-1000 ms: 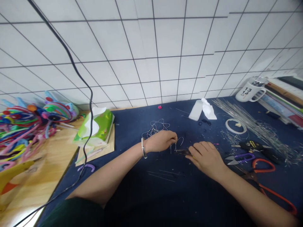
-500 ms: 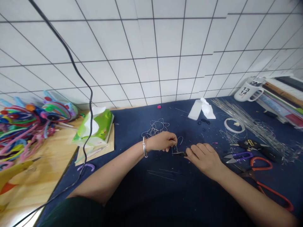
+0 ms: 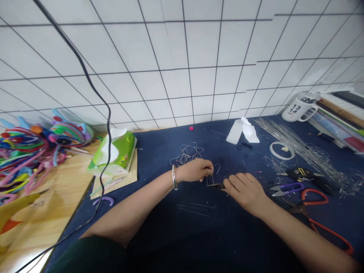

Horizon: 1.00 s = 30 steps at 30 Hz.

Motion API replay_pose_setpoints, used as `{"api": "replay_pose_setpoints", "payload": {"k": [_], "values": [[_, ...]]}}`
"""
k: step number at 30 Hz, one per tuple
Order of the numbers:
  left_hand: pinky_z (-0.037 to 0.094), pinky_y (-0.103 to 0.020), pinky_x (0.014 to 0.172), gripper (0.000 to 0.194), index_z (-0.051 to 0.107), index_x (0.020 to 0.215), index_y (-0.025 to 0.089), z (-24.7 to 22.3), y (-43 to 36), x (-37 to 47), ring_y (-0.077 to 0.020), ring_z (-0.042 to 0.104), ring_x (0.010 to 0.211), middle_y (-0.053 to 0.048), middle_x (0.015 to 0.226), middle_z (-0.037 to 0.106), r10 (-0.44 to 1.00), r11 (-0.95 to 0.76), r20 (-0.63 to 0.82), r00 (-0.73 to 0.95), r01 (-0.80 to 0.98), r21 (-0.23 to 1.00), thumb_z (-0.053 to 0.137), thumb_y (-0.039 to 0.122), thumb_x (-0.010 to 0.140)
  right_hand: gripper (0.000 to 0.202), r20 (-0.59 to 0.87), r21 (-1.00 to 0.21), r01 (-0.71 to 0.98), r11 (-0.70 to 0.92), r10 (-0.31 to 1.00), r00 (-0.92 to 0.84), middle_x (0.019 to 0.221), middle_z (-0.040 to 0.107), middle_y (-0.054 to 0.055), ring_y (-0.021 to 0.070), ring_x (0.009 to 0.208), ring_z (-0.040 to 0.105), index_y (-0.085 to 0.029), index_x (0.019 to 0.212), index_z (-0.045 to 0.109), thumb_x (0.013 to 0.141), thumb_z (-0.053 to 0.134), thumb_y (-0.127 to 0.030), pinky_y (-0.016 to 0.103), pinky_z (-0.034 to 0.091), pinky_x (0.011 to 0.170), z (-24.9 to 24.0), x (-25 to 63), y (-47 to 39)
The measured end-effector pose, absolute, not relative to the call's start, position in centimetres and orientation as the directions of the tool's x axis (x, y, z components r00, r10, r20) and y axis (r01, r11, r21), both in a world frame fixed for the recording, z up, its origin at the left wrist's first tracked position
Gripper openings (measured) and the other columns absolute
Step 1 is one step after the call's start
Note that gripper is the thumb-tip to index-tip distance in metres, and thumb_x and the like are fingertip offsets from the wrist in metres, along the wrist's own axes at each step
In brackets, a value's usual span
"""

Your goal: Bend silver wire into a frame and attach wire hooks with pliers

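Near the middle of the dark blue mat (image 3: 159, 144), my left hand (image 3: 199, 169) pinches a thin bent wire (image 3: 217, 167). Part of the wire loops up to the right of the fingers, and another part hangs below them. My right hand (image 3: 244, 191) is wrapped around small dark pliers (image 3: 218, 185), whose jaws point left at the wire's lower end. Most of the pliers' handles are hidden in the palm. A loose tangle of thin wire (image 3: 188, 152) lies just behind my left hand. Several straight wire pieces (image 3: 193, 209) lie in front of it.
On the right lie purple snips (image 3: 288, 187), red-handled scissors (image 3: 303, 208), a wire coil (image 3: 281, 151) and a bundle of straight wires (image 3: 295, 142). A white mug (image 3: 298, 108) stands behind. At left are a tissue pack (image 3: 122, 151), a black cable (image 3: 109, 125) and a yellow glue gun (image 3: 17, 206).
Both hands stay in almost the same place, with the wire and the pliers held as before. Only very slight shifts of the fingers and of the view show.
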State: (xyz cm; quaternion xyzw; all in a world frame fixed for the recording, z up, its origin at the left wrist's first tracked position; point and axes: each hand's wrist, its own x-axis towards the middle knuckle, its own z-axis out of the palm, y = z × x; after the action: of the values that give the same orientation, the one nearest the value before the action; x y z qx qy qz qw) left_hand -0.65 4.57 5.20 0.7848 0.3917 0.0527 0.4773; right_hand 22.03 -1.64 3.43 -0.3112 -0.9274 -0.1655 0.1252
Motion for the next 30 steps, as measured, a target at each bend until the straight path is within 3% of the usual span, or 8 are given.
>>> {"api": "replay_pose_setpoints", "payload": {"k": [8, 14, 30], "values": [[0.039, -0.021, 0.061, 0.02, 0.054, 0.078, 0.016, 5.8, 3.9, 0.1, -0.0096, 0.051, 0.065, 0.0, 0.075, 0.056, 0.721, -0.526, -0.013, 0.693, 0.56, 0.64, 0.035, 0.014, 0.082, 0.018, 0.323, 0.212, 0.653, 0.727, 0.578, -0.749, 0.071, 0.052, 0.004, 0.0146, 0.066, 0.041, -0.017, 0.093, 0.057, 0.085, 0.044, -0.028, 0.03, 0.026, 0.059, 3.3, 21.6, -1.7], [0.04, -0.023, 0.064, 0.018, 0.051, 0.082, 0.015, 5.7, 3.3, 0.4, -0.0112, 0.051, 0.07, -0.002, 0.08, 0.055, 0.734, -0.623, 0.106, 0.67, 0.604, 0.496, 0.034, 0.01, 0.082, 0.021, 0.332, 0.147, 0.702, 0.697, 0.633, -0.699, 0.068, 0.051, 0.004, 0.015, 0.067, 0.043, -0.016, 0.09, 0.058, 0.085, 0.044, -0.031, 0.029, 0.028, 0.059, 3.1, 21.6, -1.8], [0.041, -0.021, 0.059, 0.028, 0.047, 0.093, 0.017, 5.7, 2.6, 0.6, -0.0103, 0.049, 0.067, -0.002, 0.089, 0.053, 0.655, -0.744, 0.176, 0.735, 0.587, 0.319, 0.033, 0.001, 0.074, 0.025, 0.242, 0.065, 0.781, 0.621, 0.75, -0.616, 0.067, 0.054, 0.004, 0.0153, 0.062, 0.049, -0.017, 0.082, 0.057, 0.086, 0.04, -0.035, 0.027, 0.031, 0.055, 2.8, 21.6, -2.6]]}}
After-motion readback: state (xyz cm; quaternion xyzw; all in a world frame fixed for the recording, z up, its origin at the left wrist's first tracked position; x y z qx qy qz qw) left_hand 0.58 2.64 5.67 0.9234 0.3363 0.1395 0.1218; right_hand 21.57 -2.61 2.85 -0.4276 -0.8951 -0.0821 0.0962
